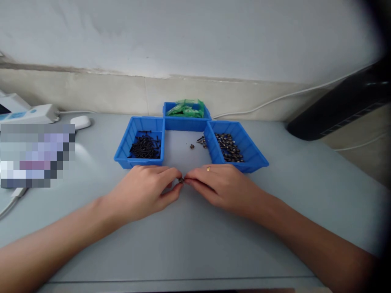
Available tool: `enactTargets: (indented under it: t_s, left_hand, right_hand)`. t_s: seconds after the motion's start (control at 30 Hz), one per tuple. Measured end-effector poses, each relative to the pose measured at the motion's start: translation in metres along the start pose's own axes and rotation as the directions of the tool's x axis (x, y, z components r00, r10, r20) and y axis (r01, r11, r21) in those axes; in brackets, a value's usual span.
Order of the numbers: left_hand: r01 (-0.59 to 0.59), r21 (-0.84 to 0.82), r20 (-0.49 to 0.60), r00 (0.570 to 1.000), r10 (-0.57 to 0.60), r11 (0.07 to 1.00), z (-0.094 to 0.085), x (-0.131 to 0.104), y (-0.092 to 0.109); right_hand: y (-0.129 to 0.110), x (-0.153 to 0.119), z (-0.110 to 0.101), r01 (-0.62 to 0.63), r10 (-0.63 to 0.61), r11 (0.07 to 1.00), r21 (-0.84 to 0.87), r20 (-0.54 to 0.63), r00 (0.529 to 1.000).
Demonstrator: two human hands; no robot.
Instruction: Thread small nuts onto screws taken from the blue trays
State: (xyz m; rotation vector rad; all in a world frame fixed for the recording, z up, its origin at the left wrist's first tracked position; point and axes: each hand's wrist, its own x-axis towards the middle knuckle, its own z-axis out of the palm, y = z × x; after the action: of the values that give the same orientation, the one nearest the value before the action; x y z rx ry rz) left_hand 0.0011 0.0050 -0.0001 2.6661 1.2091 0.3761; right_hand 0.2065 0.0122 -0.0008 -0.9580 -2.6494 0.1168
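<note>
Over the grey table, my left hand (149, 188) pinches a small dark metal fitting (181, 180) between thumb and fingertips. My right hand (224, 185), with a ring on one finger, has its fingertips pressed together against the fitting's other side; what they grip is hidden. A blue bin (122, 142) of black screws (145, 146) stands beyond my left hand. Past my right hand is another blue bin (256, 152), holding many small metal fittings (229, 146). One loose fitting (192, 146) lies between the bins, and a few more pieces (201, 141) lie against the right bin.
A third blue bin (186, 124) with green plastic bags (187, 109) stands at the back by the wall. On the left are a power strip (33, 115), a white earbud case (80, 122) and a blurred-out device (33, 156). A black cylinder (332, 106) leans at the right.
</note>
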Motion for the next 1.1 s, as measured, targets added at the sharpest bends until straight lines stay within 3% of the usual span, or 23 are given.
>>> enactTargets:
  t_s: [0.33, 0.7, 0.9, 1.1]
  left_hand:
    - [-0.02, 0.029, 0.013, 1.0, 0.02, 0.999, 0.0007, 0.0006, 0.0006]
    - [-0.092, -0.063, -0.205, 0.976, 0.078, 0.994, -0.0006, 0.0001, 0.0011]
    - [-0.145, -0.075, -0.189, 0.974, 0.128, 0.987, -0.0001, -0.0014, -0.0003]
    - [-0.136, -0.055, -0.216, 0.969, 0.121, 0.989, 0.0001, -0.0012, -0.0014]
  right_hand:
    - [0.0027, -0.0003, 0.0025, -0.032, 0.033, 0.999, -0.009, 0.042, 0.999]
    - [-0.0022, 0.0024, 0.0014, -0.076, 0.072, 0.997, 0.028, 0.12, 0.99]
    - [-0.001, 0.0017, 0.0043, -0.046, 0.028, 0.992, 0.114, 0.157, 0.987]
    - [-0.0006, 0.0013, 0.0008, -0.042, 0.034, 0.997, 0.064, 0.126, 0.991]
